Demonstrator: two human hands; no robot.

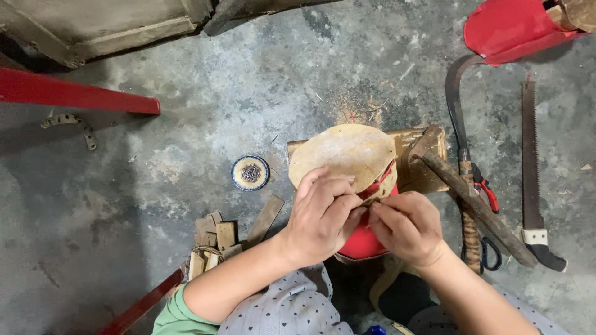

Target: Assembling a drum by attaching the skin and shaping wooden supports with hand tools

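Observation:
My left hand point(323, 214) grips the near edge of a small drum with a tan hide skin point(341, 155) and a red body point(363, 243), which rests against a wooden block point(428, 180). My right hand point(403, 226) pinches something tiny at the drum's rim, right beside the left fingers; what it holds is hidden. The drum tilts toward me between both hands.
A hammer point(472, 198) leans on the block. A curved sickle point(456, 111), pliers point(485, 192) and a hand saw point(532, 180) lie to the right. A small round tin of nails point(250, 172) sits left of the drum, wood scraps point(217, 239) nearer me, red bars point(74, 94) at left.

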